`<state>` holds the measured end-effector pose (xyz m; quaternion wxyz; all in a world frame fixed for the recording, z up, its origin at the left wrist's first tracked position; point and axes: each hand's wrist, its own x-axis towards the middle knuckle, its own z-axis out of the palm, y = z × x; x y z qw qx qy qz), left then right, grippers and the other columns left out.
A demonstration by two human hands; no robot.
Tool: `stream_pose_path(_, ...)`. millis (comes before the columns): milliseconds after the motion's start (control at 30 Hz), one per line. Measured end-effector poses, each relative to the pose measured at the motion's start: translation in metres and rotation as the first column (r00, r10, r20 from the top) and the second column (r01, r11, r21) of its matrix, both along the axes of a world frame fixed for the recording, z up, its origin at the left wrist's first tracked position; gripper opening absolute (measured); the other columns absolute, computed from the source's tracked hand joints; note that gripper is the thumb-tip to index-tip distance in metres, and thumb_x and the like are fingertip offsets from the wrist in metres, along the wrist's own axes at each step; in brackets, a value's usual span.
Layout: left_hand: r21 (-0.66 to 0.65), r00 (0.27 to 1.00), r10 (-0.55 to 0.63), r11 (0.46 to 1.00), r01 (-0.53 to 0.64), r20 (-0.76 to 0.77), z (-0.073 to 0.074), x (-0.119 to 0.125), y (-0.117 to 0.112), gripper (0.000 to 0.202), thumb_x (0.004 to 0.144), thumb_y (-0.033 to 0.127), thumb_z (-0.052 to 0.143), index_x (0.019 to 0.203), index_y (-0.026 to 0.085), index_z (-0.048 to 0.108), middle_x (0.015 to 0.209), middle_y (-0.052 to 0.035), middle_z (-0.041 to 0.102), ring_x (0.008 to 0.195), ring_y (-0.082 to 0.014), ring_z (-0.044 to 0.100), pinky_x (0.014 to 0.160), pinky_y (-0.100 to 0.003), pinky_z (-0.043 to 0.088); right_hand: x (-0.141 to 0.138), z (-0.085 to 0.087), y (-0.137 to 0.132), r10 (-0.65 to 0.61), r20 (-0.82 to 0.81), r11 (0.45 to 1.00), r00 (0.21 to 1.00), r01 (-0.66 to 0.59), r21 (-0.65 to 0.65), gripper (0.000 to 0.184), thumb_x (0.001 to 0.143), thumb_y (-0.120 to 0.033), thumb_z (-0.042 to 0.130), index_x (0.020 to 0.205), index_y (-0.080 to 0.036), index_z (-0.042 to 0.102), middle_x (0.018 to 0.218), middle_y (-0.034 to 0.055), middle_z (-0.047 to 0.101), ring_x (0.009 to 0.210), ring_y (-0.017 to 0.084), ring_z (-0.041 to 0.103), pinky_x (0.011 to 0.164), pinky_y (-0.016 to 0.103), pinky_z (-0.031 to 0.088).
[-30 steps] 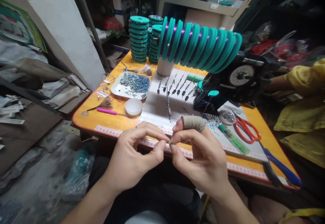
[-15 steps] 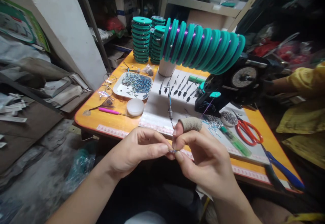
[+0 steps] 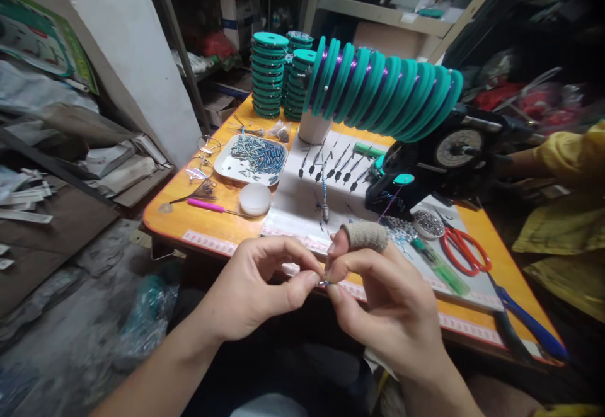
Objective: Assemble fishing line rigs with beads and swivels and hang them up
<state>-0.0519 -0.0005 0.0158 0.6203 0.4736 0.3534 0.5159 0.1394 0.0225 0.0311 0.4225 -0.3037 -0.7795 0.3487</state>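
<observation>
My left hand (image 3: 278, 278) and my right hand (image 3: 382, 297) meet just in front of the table edge, fingertips pinched together. Between them is a small shiny metal piece (image 3: 323, 283), too small to name for sure. A beige bandage (image 3: 363, 236) wraps one finger of my right hand, which is raised. Beyond the hands, a blue coiled piece with a grey weight (image 3: 324, 210) sits over the white board (image 3: 297, 209). Several dark slim rigs (image 3: 338, 168) lie in a row behind it. Teal foam spools (image 3: 378, 89) wound with purple line fill a horizontal shaft above the board.
Left on the orange table (image 3: 165, 196) are a tray (image 3: 222, 168) of small blue tubes, a round white dish (image 3: 255, 199) and a pink-handled tool (image 3: 205, 205). Red scissors (image 3: 466, 250), a green lighter (image 3: 442, 269) and blue-handled pliers (image 3: 534, 325) lie right. Another person's yellow sleeve (image 3: 571, 152) shows far right.
The view has shifted slightly, so the table things appear a little further right. Both hands keep their pinch on the small piece, my left thumb bending a little more.
</observation>
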Motion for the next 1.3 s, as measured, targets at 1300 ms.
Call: stream_pose_path(1300,-0.204,0.966,-0.058,0.972,0.112,0.254,-0.002,0.002,-0.011,0.005,0.084,0.025,0.078,0.082,0.020,0.077,0.083,0.0005,0.071,0.080,-0.0081,0.062,0.076,-0.017,0.049,0.003,-0.001,0.007,0.083,0.167,0.932,0.982,-0.136,0.336,0.021,0.083,-0.005,0.067,0.091,-0.025,0.063,0.074,-0.0071,0.069,0.062,0.011,0.067,0.089,0.033,0.053)
